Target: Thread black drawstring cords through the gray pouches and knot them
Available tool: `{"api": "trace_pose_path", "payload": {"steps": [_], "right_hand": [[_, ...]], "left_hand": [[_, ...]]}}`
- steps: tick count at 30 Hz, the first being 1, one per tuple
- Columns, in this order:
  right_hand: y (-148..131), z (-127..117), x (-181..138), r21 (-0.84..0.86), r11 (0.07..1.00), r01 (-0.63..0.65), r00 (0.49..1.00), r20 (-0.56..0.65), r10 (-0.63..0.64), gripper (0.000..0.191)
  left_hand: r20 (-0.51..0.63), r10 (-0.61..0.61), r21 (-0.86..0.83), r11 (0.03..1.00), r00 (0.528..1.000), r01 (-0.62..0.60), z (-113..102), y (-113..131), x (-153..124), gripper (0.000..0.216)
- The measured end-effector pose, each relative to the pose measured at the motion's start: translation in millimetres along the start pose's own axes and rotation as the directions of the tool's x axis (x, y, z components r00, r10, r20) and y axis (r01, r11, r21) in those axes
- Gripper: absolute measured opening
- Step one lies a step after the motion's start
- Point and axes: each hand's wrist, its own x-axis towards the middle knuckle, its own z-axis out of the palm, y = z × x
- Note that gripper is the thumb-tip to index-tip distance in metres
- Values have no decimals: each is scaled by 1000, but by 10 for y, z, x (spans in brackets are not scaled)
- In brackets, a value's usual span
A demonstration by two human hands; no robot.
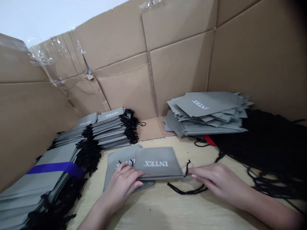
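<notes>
Head view, straight down to six o'clock: finding a grey pouch point(157, 156) over the bench point(153, 212), lettered INTEX in white, partly covering a second pouch point(112, 169) towards seven. Holding the top one by its near left end with the left hand point(127, 179) at seven o'clock, grip closed on it, fingers bent across, thumb at the near edge. Spotting two short black ends point(131, 162) poking up beside those fingers.

Over to four o'clock: pinching a black cord point(187, 166) with the right hand point(213, 177), grip closed on it just beside the pouch's near right corner. Seeing a black loop point(184, 192) at five o'clock, curving over the bench towards the right hand; unable to tell whether joined to that cord.

Round to eight o'clock: meeting a bundle point(51, 159) of pouches under a blue band point(56, 168), bristling black along its right side. Behind it, close to nine, catching more stacks point(109, 127), black-fringed too, near the cardboard point(177, 67). Out at three o'clock: taking in a pile point(211, 108) of pouches, laid askew, and just beyond it a black heap point(266, 140) trailing cords, with a red strip point(210, 140) showing between.
</notes>
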Motion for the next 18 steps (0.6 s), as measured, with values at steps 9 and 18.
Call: {"api": "trace_pose_path", "payload": {"steps": [9, 18], "right_hand": [[80, -124, 73, 118, 991, -69, 975, 219, 41, 30], [512, -281, 73, 101, 983, -151, 949, 292, 115, 36]], "left_hand": [[-14, -5, 177, 984, 1000, 8, 67, 17, -54, 26], [106, -133, 122, 985, 985, 120, -11, -21, -121, 31]]}}
